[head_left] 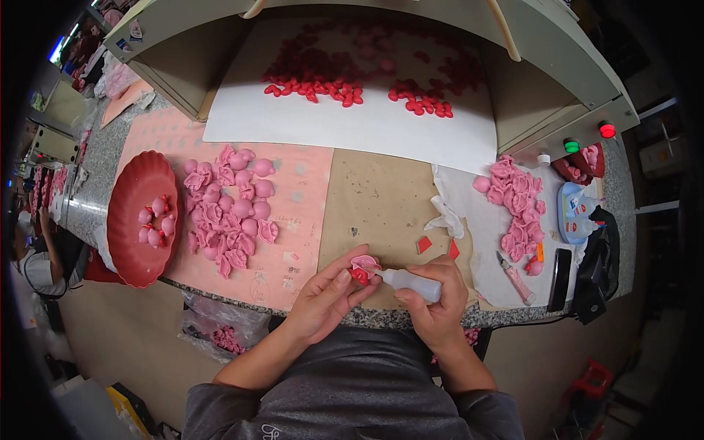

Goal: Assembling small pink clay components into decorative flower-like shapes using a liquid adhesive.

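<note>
The left hand [319,304] has its grip closed around a pink ruffled cup piece [365,262] — pinched by the thumb and fingers, above the brown sheet [381,191] near the front edge of the bench [370,318]. The right hand [438,297] has its grip wrapped around a translucent squeeze bottle [414,284].

The bottle lies tilted, its long axis running from the base at the right, toward the person, up and leftward to a narrow nozzle [379,272]. The cup piece is therefore to the left of the right hand and slightly farther from the body, with the nozzle pointing at its right side. The tip is at the piece or just beside it; whether they touch is too small to tell. The left hand is the nearer one, since it carries the piece.

The piece itself looks glossy and moulded: a pale pink cup with a wavy rim, and a bright red part [360,276] directly below it on the person's side — whether the two are joined cannot be told. The bottle looks smooth and cloudy white, its contents unclear.
</note>
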`<state>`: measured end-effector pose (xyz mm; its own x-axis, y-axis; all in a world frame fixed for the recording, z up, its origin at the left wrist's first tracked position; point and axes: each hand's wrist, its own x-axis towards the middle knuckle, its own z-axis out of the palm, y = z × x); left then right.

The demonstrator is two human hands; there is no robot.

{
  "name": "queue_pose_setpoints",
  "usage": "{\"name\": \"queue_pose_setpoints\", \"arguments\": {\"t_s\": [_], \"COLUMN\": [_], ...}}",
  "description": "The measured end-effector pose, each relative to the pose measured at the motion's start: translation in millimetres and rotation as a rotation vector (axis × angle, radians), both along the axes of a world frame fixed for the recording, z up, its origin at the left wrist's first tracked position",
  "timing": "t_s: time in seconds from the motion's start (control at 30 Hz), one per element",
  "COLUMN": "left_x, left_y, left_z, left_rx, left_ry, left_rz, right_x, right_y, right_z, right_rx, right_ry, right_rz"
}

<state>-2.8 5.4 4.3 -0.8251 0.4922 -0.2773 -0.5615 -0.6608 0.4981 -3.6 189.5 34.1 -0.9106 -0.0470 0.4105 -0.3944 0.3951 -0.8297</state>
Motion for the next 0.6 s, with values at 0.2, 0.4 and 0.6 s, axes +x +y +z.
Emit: {"name": "queue_pose_setpoints", "arguments": {"t_s": [0.2,0.4,0.6], "left_x": [-2.6,3.1,0.5], "left_y": [6.4,-6.9,-6.3], "left_z": [0.1,-7.1,0.1], "left_rx": [-0.004,0.037,0.066], "left_ry": [0.011,-0.008,-0.024], "left_rz": [-0.011,0.02,0.08], "right_x": [4.4,4.1,-8.2], "right_y": [10.6,31.9,115.8], "right_z": [1.6,-2.2,-0.6], "right_rx": [-0.042,-0.442,-0.071], "right_ry": [-0.038,-0.271,-0.219], "right_rz": [-0.03,-0.129,-0.538]}}
